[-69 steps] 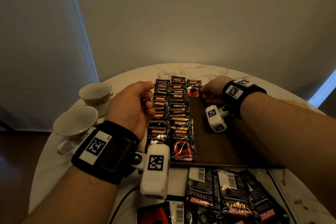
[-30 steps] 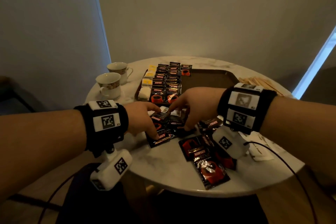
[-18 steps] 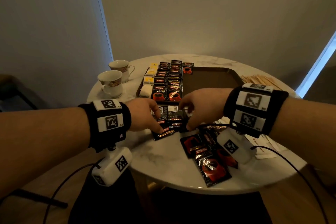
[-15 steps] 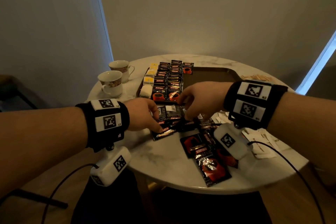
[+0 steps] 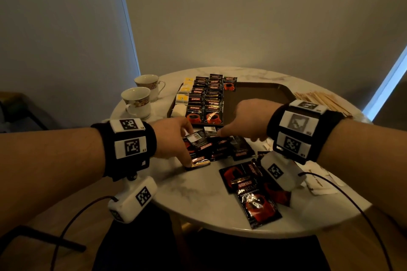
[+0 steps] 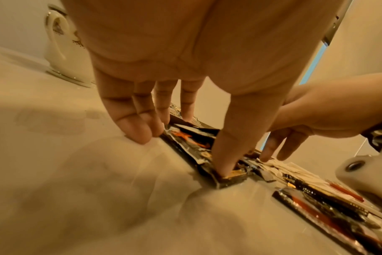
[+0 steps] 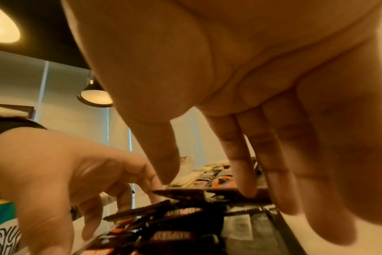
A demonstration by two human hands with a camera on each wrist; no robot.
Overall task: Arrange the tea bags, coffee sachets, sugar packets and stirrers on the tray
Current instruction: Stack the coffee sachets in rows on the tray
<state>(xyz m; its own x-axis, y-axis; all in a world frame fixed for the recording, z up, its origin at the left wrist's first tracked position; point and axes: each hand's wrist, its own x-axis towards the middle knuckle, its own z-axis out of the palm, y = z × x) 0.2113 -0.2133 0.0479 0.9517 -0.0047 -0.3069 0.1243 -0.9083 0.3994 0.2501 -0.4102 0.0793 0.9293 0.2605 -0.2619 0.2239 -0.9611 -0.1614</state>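
- Head view: the sachet pile [image 5: 211,145] lay on the bench [image 5: 198,187], at 6 o'clock from the tray [image 5: 259,92], between both hands.
- Left wrist view: the left hand [image 6: 185,72] had spread fingers [image 6: 133,127], thumb pressing a sachet [image 6: 207,160].
- Right wrist view: the right hand [image 7: 240,77] hung spread, its fingers [image 7: 242,169] holding nothing, pile at 6 o'clock.

Both hands [image 5: 174,138] on loose sachets [image 5: 211,147], table [image 5: 198,193].

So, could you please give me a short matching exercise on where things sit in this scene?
Things:
1. tea bags
2. stirrers
3. teacups
4. loose coffee sachets

Places:
A. on the table, right of the tray
B. on the table, under both hands
C. left column on the tray
D. on the table, left of the tray

Pairs: 1-C, 2-A, 3-D, 4-B
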